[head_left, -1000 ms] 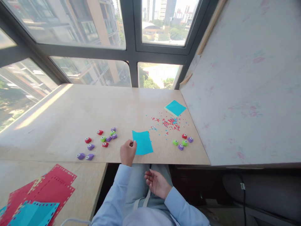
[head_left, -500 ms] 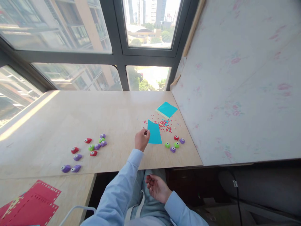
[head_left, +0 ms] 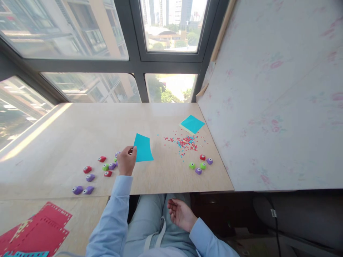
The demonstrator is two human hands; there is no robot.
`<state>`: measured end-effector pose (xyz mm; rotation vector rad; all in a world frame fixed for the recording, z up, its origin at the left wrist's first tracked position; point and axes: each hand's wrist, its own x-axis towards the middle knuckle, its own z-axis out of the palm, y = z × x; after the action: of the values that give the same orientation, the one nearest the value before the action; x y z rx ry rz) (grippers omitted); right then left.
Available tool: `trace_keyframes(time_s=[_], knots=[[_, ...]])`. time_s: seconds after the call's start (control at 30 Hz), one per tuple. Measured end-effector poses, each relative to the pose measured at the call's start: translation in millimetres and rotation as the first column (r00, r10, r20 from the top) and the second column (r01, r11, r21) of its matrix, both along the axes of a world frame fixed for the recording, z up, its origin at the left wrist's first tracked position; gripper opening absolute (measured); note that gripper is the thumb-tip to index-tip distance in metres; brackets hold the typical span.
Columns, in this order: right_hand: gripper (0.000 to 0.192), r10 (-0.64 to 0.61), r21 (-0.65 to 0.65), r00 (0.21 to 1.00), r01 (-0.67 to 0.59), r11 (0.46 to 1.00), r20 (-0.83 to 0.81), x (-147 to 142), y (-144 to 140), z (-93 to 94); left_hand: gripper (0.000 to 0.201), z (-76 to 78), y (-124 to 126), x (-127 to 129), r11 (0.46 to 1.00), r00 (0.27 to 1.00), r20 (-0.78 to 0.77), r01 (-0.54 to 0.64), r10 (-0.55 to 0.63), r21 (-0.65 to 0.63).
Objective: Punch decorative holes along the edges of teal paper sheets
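Now the turquoise sheet of paper point(head_left: 143, 147) is lifted a little above the pale wooden tabletop point(head_left: 66, 135), near its middle, and its far edge curves upward. The left hand point(head_left: 126, 161) pinches the near left corner of the sheet, with fingers closed on it. Just beside this hand, on the left, lies a group of small red, purple and green plastic punches point(head_left: 107, 166). To the right of the sheet there are scattered red and blue paper dots point(head_left: 184, 142), a stack of turquoise square paper point(head_left: 192, 124) and a second small group of punches point(head_left: 200, 164). The right hand point(head_left: 180, 213) rests over the lap, below the tabletop edge, palm up with loosely curled fingers, holding nothing. Red perforated paper sheets point(head_left: 40, 233) lie at the lower left.
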<state>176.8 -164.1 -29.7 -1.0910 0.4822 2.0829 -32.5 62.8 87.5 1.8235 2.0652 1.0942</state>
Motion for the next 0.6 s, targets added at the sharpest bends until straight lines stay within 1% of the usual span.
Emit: trace_keyframes(time_s=[0.07,0.17,0.27,0.37,0.47,0.6], knots=[[0.02,-0.004,0.006,1.0,0.004,1.0,-0.001,-1,2,-1.6,0.034,-4.8,12,-1,0.999,1.0,-0.017,0.012,-0.012,-0.032],[0.019,-0.023,0.007,1.0,0.023,1.0,-0.007,-3,3,-4.4,0.033,-9.0,31,7,0.995,0.998,-0.035,0.045,-0.048,-0.083],[0.017,-0.045,-0.002,0.999,0.045,0.999,-0.002,-4,3,-6.6,0.031,-9.9,50,22,0.991,0.996,-0.061,0.065,-0.072,-0.117],[0.019,-0.058,-0.006,0.998,0.058,0.998,-0.001,-3,2,-7.3,0.03,-10.4,65,41,0.984,0.989,-0.073,0.119,-0.13,-0.132],[0.021,-0.066,-0.014,0.998,0.066,0.998,-0.008,-2,1,-7.9,0.029,-12.8,72,61,0.969,0.976,-0.067,0.193,-0.205,-0.156],[0.021,-0.078,-0.023,0.997,0.077,0.997,-0.01,0,1,-8.7,0.028,-18.8,67,87,0.923,0.936,-0.013,0.343,-0.351,-0.173]])
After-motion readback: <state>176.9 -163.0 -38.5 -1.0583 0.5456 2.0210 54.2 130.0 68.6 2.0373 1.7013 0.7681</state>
